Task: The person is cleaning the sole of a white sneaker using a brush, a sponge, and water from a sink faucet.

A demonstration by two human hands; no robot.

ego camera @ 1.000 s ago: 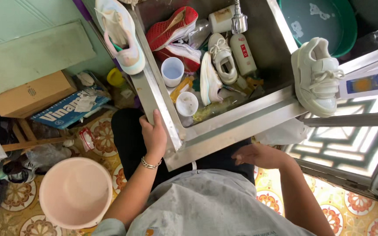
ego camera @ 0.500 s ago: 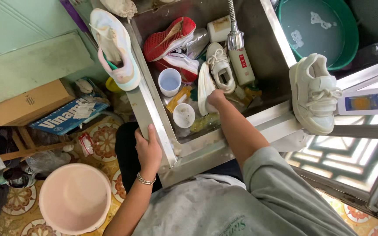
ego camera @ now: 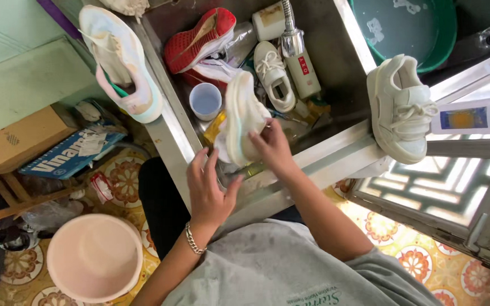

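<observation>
Right hand [ego camera: 273, 148] has gone down into the steel sink [ego camera: 341, 85] since a second ago and now grips a pale sneaker [ego camera: 244, 116], lifting it on edge, sole toward us, above the clutter. Left hand [ego camera: 208, 190], which was clamped on the sink's front rim, has let go and hovers open just beside the shoe, fingers spread. So one shoe has been picked out for handling. It looks off-white with a faint mint trim and a grimy sole.
</observation>
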